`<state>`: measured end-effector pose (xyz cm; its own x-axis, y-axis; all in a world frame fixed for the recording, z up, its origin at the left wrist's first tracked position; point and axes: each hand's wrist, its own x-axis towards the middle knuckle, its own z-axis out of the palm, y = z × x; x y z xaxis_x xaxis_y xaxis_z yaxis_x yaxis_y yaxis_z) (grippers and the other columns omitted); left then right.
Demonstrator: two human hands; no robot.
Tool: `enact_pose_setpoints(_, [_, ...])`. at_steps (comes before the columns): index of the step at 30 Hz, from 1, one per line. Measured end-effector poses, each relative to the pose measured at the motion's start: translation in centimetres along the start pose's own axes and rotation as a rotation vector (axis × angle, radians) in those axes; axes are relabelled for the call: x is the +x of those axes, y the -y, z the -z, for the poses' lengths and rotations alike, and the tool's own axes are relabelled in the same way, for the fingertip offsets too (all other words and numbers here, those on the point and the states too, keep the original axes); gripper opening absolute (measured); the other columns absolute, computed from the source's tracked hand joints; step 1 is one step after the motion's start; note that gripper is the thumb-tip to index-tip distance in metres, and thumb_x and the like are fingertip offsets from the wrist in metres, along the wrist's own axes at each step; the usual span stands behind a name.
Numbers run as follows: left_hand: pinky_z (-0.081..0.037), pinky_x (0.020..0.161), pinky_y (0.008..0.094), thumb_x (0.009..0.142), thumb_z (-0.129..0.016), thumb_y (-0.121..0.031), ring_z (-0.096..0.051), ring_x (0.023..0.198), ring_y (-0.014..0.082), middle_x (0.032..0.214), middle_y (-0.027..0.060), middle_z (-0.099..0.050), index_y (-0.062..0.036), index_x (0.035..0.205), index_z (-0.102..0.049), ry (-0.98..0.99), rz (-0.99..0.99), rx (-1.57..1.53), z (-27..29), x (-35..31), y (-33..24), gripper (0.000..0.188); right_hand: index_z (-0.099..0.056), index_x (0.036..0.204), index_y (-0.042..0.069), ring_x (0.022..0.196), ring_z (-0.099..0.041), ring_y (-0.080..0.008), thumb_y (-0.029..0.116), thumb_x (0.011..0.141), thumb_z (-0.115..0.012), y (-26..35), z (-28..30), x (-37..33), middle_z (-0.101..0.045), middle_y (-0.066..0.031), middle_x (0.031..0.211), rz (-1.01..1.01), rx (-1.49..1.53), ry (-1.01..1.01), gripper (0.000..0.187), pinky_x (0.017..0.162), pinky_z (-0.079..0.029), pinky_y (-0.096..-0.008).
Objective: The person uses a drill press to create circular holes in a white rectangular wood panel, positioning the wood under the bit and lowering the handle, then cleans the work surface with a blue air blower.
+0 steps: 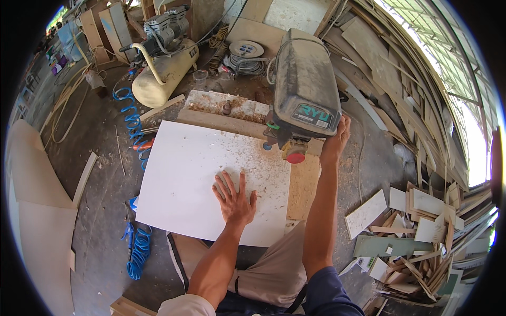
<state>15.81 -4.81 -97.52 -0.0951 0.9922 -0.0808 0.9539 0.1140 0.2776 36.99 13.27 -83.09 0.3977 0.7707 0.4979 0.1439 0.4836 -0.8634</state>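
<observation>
A white board (179, 174) lies across the wooden work surface in front of me, with wood chips and dust scattered over its right part. My left hand (237, 205) rests palm down on it, fingers spread and holding nothing. Over the board's far right corner stands the dusty dark head of a drill press (303, 79), a red button (295, 157) on its front underside. My right hand (335, 141) is closed against the lower right side of that head; the exact part in its fingers is hidden. The drill bit cannot be made out.
A cream air compressor (158, 87) stands at the far left, with a coiled blue hose (132, 121) trailing from it. A blue air gun (128, 231) lies left of my legs. Wood offcuts (416, 231) are heaped at right; long planks (390, 68) lean behind. A cable reel (246, 50) sits at the back.
</observation>
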Motion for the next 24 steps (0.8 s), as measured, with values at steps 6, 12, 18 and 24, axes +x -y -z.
enact_pose_setpoints(6, [0.004,0.120,0.0648,0.104,-0.034,-0.056,0.009,0.152,0.0504,0.166,0.0290,0.007,-0.0193,0.164,-0.011,0.003,-0.001,-0.004,0.0,0.0,-0.1,0.074,-0.055,0.103,0.006,0.080,-0.045,-0.0056,0.030,0.112,-0.041,-0.2,0.1,-0.1,-0.052,0.0027,0.087,-0.013,0.032,0.010,0.029,0.076,-0.040,-0.0224])
enact_pose_setpoints(12, [0.005,0.121,0.0644,0.104,-0.033,-0.056,0.010,0.152,0.0498,0.166,0.0287,0.008,-0.0197,0.164,-0.010,0.015,0.003,-0.003,-0.1,0.0,0.0,0.074,-0.055,0.103,0.006,0.081,-0.046,-0.0054,0.030,0.112,-0.042,-0.3,0.3,-0.2,-0.052,0.0025,0.087,-0.033,0.033,0.000,0.028,0.076,-0.040,-0.0221])
enact_pose_setpoints(18, [0.004,0.121,0.0643,0.104,-0.034,-0.056,0.010,0.153,0.0498,0.166,0.0286,0.007,-0.0202,0.164,-0.010,0.025,0.006,-0.003,0.2,0.0,0.0,0.074,-0.057,0.104,0.006,0.081,-0.047,-0.0056,0.029,0.112,-0.042,-0.5,0.2,-0.4,-0.053,0.0023,0.088,-0.035,0.063,-0.008,0.029,0.076,-0.041,-0.0222])
enact_pose_setpoints(24, [0.004,0.121,0.0645,0.104,-0.034,-0.055,0.010,0.152,0.0505,0.166,0.0290,0.008,-0.0203,0.164,-0.010,0.013,0.001,-0.008,0.1,0.0,0.0,0.074,-0.057,0.104,0.012,0.077,-0.050,-0.0035,0.033,0.111,-0.043,-1.1,0.6,-0.3,-0.052,0.0050,0.087,-0.025,0.001,-0.007,0.026,0.068,-0.045,-0.0229])
